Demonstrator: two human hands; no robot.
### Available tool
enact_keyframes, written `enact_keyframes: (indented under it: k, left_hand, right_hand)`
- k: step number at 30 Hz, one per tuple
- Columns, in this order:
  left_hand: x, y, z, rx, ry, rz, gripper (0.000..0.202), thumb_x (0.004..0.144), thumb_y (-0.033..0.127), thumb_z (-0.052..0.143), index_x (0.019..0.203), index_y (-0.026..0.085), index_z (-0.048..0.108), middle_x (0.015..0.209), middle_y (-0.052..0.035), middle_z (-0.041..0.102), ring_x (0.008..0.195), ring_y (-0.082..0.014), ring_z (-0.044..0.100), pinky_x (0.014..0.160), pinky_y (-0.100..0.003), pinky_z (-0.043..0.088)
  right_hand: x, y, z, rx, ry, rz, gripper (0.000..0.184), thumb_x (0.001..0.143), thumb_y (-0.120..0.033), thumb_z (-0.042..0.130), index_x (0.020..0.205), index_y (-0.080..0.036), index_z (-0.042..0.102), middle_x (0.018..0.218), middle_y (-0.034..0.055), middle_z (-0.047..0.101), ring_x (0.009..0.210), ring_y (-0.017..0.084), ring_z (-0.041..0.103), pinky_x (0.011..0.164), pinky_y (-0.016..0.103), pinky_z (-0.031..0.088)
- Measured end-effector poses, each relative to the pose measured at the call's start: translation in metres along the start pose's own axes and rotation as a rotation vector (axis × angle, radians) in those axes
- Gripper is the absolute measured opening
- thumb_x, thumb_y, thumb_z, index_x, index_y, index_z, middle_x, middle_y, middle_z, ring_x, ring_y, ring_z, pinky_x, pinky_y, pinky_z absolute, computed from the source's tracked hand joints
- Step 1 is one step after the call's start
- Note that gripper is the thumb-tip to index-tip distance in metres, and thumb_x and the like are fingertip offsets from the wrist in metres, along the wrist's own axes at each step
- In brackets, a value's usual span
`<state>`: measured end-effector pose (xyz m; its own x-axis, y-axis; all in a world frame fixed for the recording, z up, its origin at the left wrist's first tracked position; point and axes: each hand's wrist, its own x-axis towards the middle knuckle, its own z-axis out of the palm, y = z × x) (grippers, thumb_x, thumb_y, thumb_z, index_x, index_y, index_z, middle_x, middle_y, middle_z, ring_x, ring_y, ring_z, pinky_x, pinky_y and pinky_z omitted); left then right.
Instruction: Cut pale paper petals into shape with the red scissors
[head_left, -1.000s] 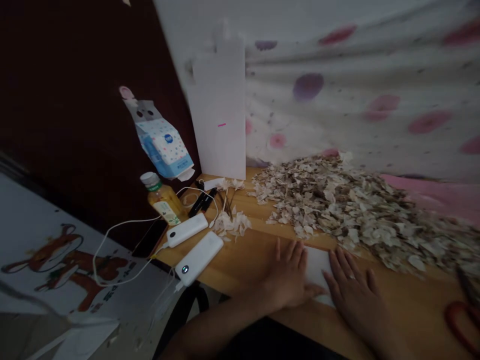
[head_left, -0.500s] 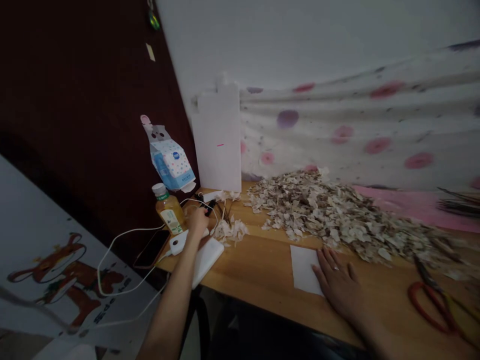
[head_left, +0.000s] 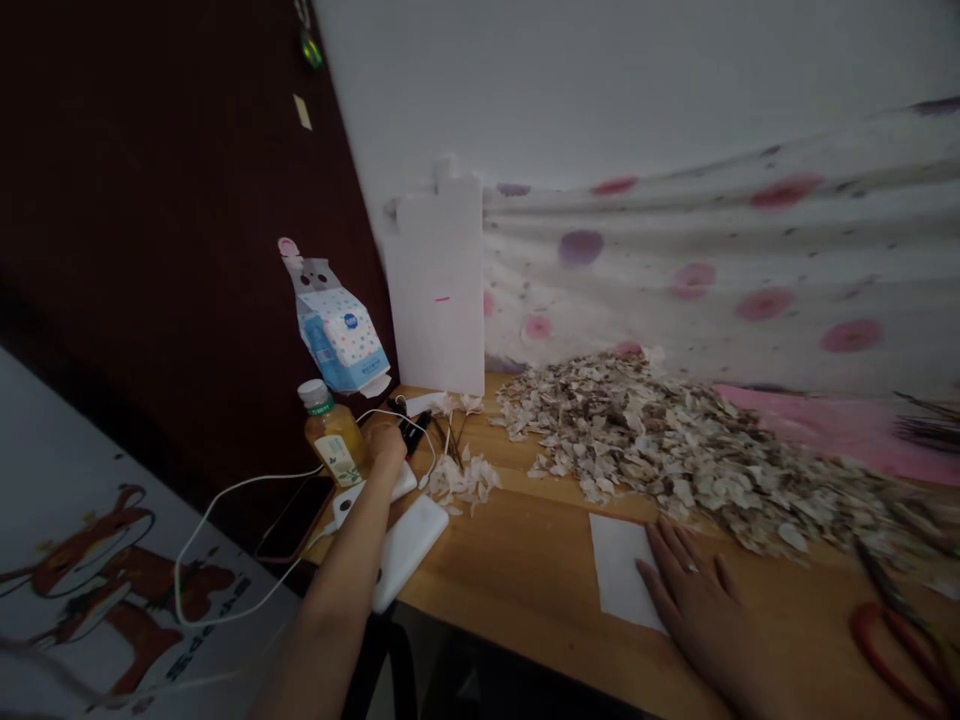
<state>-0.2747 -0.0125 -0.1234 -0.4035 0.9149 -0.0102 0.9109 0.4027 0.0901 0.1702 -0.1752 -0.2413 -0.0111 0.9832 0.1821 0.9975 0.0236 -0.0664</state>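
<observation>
My left hand [head_left: 385, 443] reaches to the back left of the table, between a juice bottle [head_left: 337, 442] with a white cap and some small black objects [head_left: 415, 430]. Its fingers are dim and mostly hidden, so what it holds, if anything, does not show. Below that forearm lie a white power strip [head_left: 404, 482] and a white slab-like device [head_left: 409, 548]. Flat on the wood, fingers stretched out, my right hand [head_left: 694, 600] wears a ring and overlaps the right edge of a white sheet of paper [head_left: 621, 570].
A large heap of dry, papery pale petals [head_left: 660, 450] covers the back right. Red-handled scissors [head_left: 892, 640] lie at the right edge. A small petal pile [head_left: 463, 478] is mid-left. A phone [head_left: 294, 518], white cable [head_left: 247, 480] and hanging tissue pack [head_left: 343, 335] are at left.
The camera view has shifted slightly, so the table sits a little lower in it. My left hand stays by the bottle and black objects; my right hand still rests on the paper.
</observation>
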Motion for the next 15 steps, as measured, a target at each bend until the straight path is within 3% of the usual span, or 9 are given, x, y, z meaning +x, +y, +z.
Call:
enact_keyframes:
  k: [9,15]
  left_hand:
    - [0.010,-0.003,-0.013,0.156,-0.143,0.039,0.035,0.094,0.034,0.064,0.124,0.016,0.060,0.125,-0.0100,0.062,0.109,-0.0239,0.063,0.091,-0.044,0.056]
    - [0.010,-0.001,-0.020,0.165,-0.162,0.091,0.035,0.094,0.034,0.064,0.123,0.017,0.060,0.123,-0.0095,0.063,0.107,-0.0231,0.064,0.088,-0.043,0.056]
  right_hand:
    - [-0.001,-0.003,0.001,0.019,0.013,0.015,0.066,0.096,-0.045,0.025,0.146,-0.011,0.050,0.156,0.0112,0.040,0.146,0.030,0.034,0.118,0.060,0.025]
    - [-0.001,-0.005,-0.003,0.007,-0.017,0.021,0.066,0.097,-0.044,0.023,0.148,-0.011,0.047,0.157,0.0100,0.037,0.147,0.030,0.032,0.118,0.059,0.026]
